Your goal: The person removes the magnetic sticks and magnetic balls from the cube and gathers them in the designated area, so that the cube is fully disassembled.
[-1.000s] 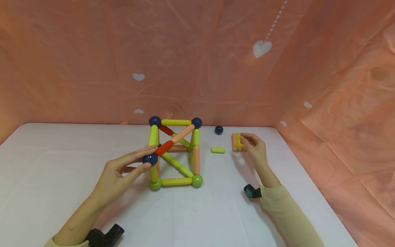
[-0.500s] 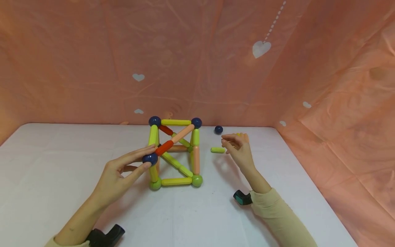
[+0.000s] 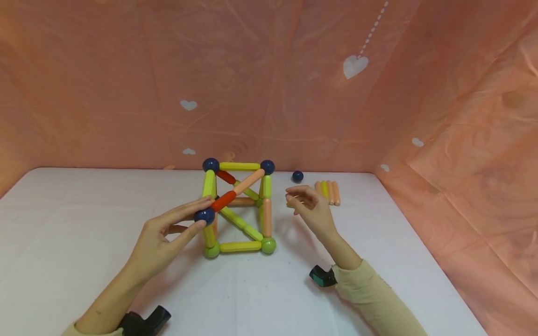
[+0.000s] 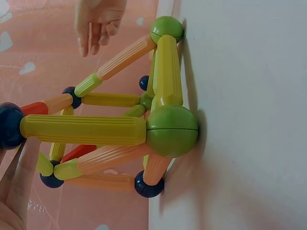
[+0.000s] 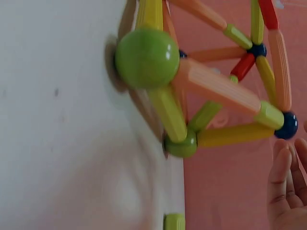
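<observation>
A cube-like frame of magnetic rods and balls (image 3: 240, 247) stands mid-table, with green balls at its near bottom corners and dark blue balls on top. My left hand (image 3: 157, 240) pinches the dark blue ball (image 3: 204, 216) at the near top left corner between thumb and fingers. From that ball a red rod (image 3: 223, 201) and a peach rod run diagonally to the far right ball. Right of the frame, my right hand (image 3: 313, 212) hovers with loosely bent fingers and nothing visible between them. Beneath it, a short green rod (image 5: 175, 222) lies on the table, mostly hidden in the head view.
Several peach and yellow rods (image 3: 330, 192) lie side by side behind the right hand. A loose dark blue ball (image 3: 297, 176) sits near the back edge of the white table (image 3: 252, 298). A pinkish-orange curtain (image 3: 269, 93) hangs behind it.
My right hand has moved left from the row of rods, past the short green rod, toward the frame. The left hand has stayed on its ball, and the frame has not moved.
</observation>
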Demonstrator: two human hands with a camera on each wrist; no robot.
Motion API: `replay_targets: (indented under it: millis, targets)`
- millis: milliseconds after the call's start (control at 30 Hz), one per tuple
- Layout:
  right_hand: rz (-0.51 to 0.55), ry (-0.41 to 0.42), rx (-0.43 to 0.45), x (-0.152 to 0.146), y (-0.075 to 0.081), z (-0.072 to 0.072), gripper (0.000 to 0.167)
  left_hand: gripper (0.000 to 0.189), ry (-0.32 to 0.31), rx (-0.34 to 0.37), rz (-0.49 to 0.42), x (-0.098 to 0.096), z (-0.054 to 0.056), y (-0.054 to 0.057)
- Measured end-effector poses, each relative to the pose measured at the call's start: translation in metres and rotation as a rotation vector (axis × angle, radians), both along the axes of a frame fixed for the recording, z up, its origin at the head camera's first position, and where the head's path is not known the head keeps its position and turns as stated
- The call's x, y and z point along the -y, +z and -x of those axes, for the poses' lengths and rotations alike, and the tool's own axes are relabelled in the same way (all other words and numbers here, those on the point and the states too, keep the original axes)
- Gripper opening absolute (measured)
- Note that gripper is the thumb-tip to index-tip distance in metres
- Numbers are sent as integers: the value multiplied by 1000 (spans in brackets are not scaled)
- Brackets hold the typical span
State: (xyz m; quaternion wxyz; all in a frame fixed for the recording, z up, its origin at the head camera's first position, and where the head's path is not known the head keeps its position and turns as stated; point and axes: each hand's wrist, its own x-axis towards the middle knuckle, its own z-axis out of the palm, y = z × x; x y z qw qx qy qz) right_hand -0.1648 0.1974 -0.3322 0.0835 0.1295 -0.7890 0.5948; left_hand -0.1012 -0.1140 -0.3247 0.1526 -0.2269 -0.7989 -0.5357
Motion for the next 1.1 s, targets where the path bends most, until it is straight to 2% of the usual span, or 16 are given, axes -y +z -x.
replay_targets:
  millis: [133, 267, 667, 867, 1100]
  targets:
    - [16, 67, -40, 9, 2, -3, 23, 42, -5, -47, -31, -1, 0, -2]
    - [23, 117, -70, 17, 4, -4, 22, 42, 9, -59, -43, -1, -1, -3]
    - [57, 255, -139, 43, 14, -8, 23, 50, 59, -42, -67, -4, -3, -2]
    - [72, 327, -142, 56, 16, -7, 27, 48, 96, -37, -76, -4, -4, -2]
    - [39, 356, -159, 64, 16, -7, 27, 45, 79, -23, -102, -3, -2, -3]
